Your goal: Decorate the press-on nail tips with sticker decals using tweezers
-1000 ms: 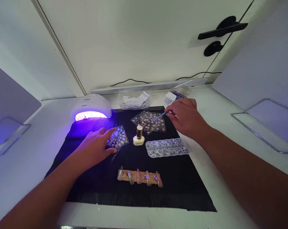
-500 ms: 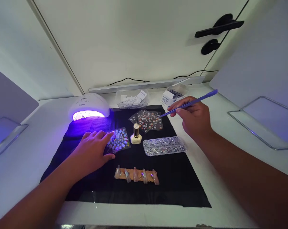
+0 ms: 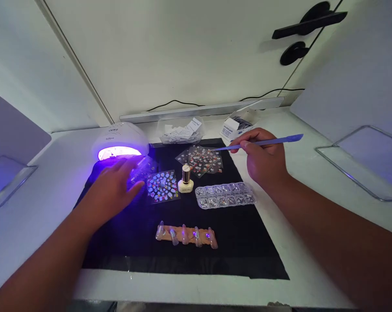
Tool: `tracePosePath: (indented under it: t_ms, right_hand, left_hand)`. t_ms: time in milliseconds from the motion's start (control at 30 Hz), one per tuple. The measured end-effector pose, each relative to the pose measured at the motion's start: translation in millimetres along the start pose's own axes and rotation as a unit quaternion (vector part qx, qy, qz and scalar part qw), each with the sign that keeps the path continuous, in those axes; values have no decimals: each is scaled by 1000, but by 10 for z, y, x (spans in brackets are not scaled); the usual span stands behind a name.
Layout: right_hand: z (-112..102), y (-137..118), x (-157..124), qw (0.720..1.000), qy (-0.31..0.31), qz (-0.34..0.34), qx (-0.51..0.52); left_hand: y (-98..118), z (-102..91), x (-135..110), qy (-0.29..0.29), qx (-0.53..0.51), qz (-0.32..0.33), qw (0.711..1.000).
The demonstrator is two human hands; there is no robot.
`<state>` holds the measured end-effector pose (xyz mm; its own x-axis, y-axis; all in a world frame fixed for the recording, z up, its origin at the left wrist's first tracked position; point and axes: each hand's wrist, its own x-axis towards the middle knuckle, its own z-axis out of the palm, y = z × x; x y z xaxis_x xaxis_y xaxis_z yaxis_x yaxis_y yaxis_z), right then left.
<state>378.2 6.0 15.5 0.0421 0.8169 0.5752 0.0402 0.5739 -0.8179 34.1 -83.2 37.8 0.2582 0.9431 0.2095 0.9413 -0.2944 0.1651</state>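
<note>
My left hand [image 3: 116, 186] is in front of the glowing nail lamp [image 3: 120, 141], somewhat blurred. A see-through sticker sheet [image 3: 145, 168] is at its fingers, apparently held, though the grip is partly hidden. Just right of it, another sticker sheet [image 3: 163, 186] with bluish round designs lies on the black cloth. In my right hand [image 3: 265, 154] is a slim purple tool [image 3: 273, 141], pinched like a pen, its thin end pointing left over a fan of patterned sticker sheets [image 3: 200, 160]. Several clear false nails [image 3: 184, 234] are mounted across a tan strip [image 3: 191, 233] near the front.
A cream bottle with a gold cap [image 3: 186, 184] stands mid-cloth, beside a clear compartment case [image 3: 225, 195] of tiny gems. Behind are a clear tub of packets [image 3: 179, 131] and an open box of alcohol pads [image 3: 238, 125]. The black cloth [image 3: 234, 242] covers the white table [image 3: 170, 288].
My left hand has moved left and back from the bluish sticker sheet, bringing a see-through sheet with it. The purple tool has tilted flatter in my right hand.
</note>
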Motion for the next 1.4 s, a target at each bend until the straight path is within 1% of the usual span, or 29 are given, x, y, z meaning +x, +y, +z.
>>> tracePosePath:
  t_ms: [33,67,133,267,333,433,500,600,667,733,833,1000,1167,1300,1400]
  right_hand:
    - [2,5,2,1000,4,1,0]
    - [6,10,3,1000,6,2,0]
    - [16,17,3,1000,9,5,0]
    - [28,19,2,1000,2,11,-6]
    - [28,13,2,1000,-2,13,-12]
    - [23,9,2,1000,-9,13,-19]
    - [15,18,0,1000,-15,12,-23]
    - [-11,60,-3,999,-30,10,-34]
    - [-34,99,-5,998,-43,8,-47]
    - [-57,136,-6,997,-52,7,-58]
    - [-79,172,-6,996,-56,9,-69]
    - [-66,165,-6,996,-55,13,-72]
    - [-17,100,-2,998,-33,21,-54]
    - [6,60,2,998,-22,33,-44]
    - [-4,68,0,998,-26,35,-45]
  left_hand:
    - [-39,-24,15,13,17,-18,1000]
    - [-79,-38,31,14,38,-36,999]
    - [-154,-29,64,-5,68,-56,996]
    - [-229,85,99,-41,74,-37,996]
    - [-215,124,97,-42,84,-37,995]
    - [-145,114,83,-30,92,-39,995]
    - [-83,94,69,-35,85,-17,996]
    - [-1,117,43,-74,65,35,995]
    - [28,171,26,-102,55,55,992]
    - [36,233,13,-122,51,59,989]
    - [29,292,6,-135,50,53,988]
    - [71,306,1,-128,45,50,989]
    - [138,286,-5,-111,39,50,992]
    - [121,213,3,-99,32,53,993]
    - [95,180,6,-91,26,49,994]
